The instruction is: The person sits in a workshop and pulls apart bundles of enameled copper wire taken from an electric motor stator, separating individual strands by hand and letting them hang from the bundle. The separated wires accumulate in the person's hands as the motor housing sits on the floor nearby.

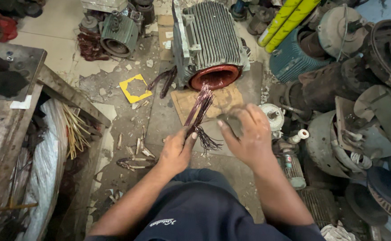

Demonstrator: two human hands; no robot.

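Note:
A large grey finned motor housing (209, 40) lies on the floor ahead, its open end lined with reddish copper winding. A bundle of copper wires (200, 107) hangs out of that opening toward me. My left hand (176, 149) grips the lower part of the bundle, whose frayed ends (209, 143) fan out beside it. My right hand (244, 134) is blurred, just right of the wires, fingers curled around a small dark object that I cannot make out.
A piece of cardboard (224, 99) lies under the motor's mouth. A smaller green motor (118, 33) and a yellow square gasket (135, 88) lie at the left. Motor casings and parts (347, 89) pile up on the right. A metal bench (8, 107) stands at the left.

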